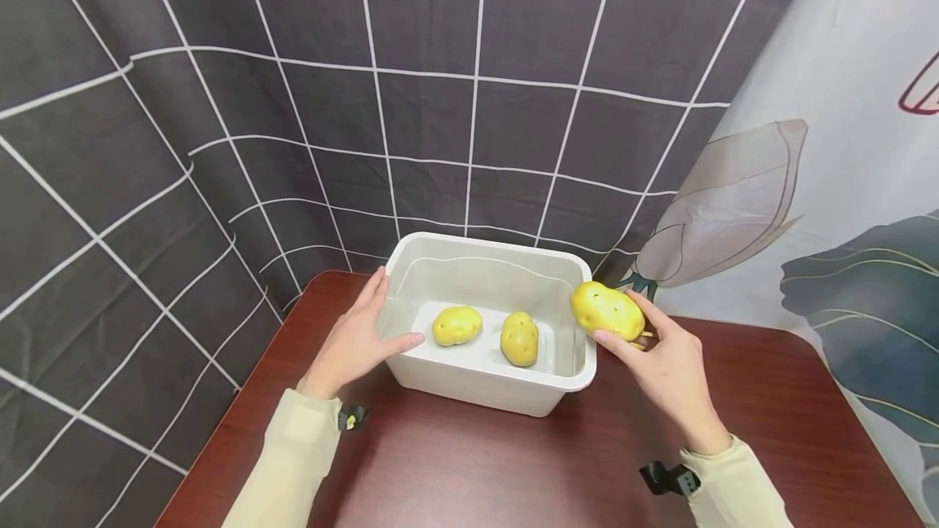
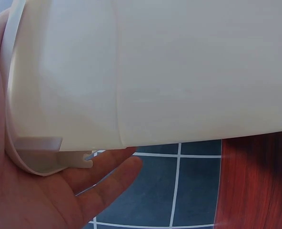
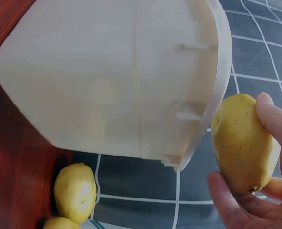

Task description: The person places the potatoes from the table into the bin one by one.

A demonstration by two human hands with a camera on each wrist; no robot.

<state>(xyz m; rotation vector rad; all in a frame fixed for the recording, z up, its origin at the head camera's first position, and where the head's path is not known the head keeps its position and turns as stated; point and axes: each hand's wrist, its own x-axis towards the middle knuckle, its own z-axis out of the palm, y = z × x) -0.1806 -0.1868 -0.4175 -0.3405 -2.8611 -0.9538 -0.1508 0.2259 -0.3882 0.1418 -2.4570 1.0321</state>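
Observation:
A light grey plastic tub (image 1: pixel 469 385) stands on the table with two yellow potatoes inside, one potato (image 1: pixel 457 325) on the left and another potato (image 1: pixel 519 339) nearer the middle. My left hand (image 1: pixel 355 341) rests at the tub's left end, its fingers extended along the outside and the thumb reaching over the front rim. In the left wrist view the palm lies against the rim. A third potato (image 1: pixel 607 312) is held between thumb and fingers of my right hand (image 1: pixel 671 365), level with the tub's right rim and overlapping it in the head view.
Two more potatoes, one potato (image 3: pixel 75 192) and part of another potato (image 3: pixel 60 223), lie beside the tub in the right wrist view; my right hand mostly hides them from the head. A dark gridded curtain (image 1: pixel 433 112) hangs close behind the red-brown table (image 1: pixel 455 463).

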